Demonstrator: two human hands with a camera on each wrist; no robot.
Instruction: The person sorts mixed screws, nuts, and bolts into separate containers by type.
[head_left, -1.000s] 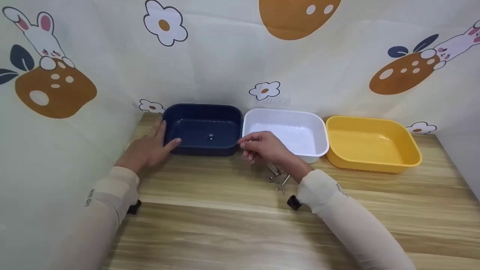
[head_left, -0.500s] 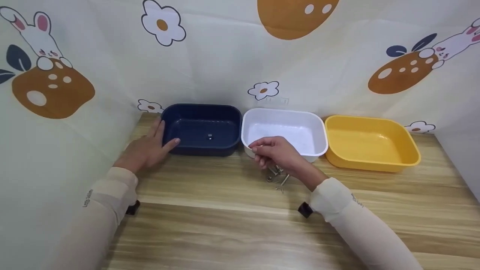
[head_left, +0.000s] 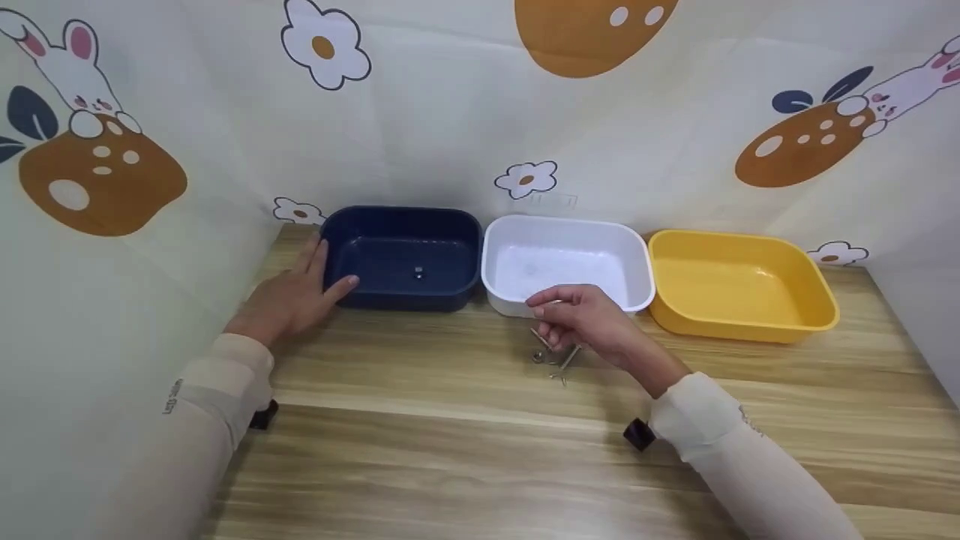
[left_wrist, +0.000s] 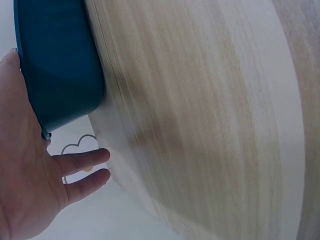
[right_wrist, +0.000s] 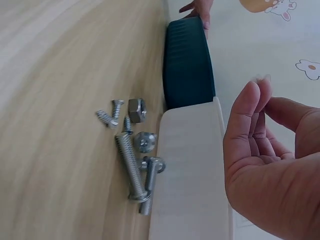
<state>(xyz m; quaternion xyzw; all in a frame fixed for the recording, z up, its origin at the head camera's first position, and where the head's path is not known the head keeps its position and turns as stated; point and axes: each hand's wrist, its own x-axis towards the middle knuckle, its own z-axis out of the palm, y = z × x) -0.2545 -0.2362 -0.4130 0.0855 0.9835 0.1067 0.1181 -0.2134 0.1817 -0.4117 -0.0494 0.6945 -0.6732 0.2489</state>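
Note:
My left hand (head_left: 289, 296) rests against the left end of the navy tray (head_left: 397, 296), its thumb at the front rim and its fingers along the outer side. In the left wrist view two fingers (left_wrist: 82, 162) stick out straight past the tray. A small metal nut (head_left: 419, 272) lies inside the tray. My right hand (head_left: 581, 319) hovers before the white tray (head_left: 502, 304), fingers loosely bent, fingertips near the thumb; nothing shows between them. Beneath it on the table lie bolts (right_wrist: 131, 167), small screws (right_wrist: 117, 109) and a hex nut (right_wrist: 137, 110).
A yellow tray (head_left: 742, 330) stands at the right end of the row, next to the white one. Behind the trays hangs a printed cloth (head_left: 435, 112) with rabbits and flowers. The wooden table (head_left: 420, 450) stretches toward me.
My right hand has moved right and toward me, from the navy tray's right corner to the front of the white tray. The left hand stays at the navy tray.

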